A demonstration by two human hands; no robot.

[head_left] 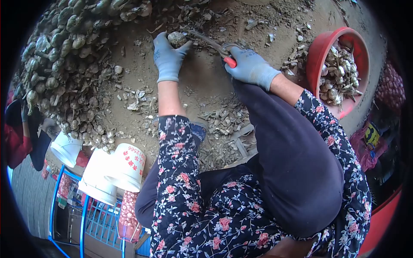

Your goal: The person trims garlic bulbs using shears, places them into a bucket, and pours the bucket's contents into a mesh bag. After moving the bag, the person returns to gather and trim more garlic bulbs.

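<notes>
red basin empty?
No. The red basin holds a heap of trimmed garlic bulbs, off to the side of the gloved right hand gripping the shears.

Single head-worn view, fisheye, looking steeply down and forward from close above the lap; frame edges vignetted. Covers knees, both hands (206, 58), dirt ground (206, 90) ahead.

Outdoor farm yard: dirt ground (206, 81) w/ garlic heap (64, 56).
</notes>
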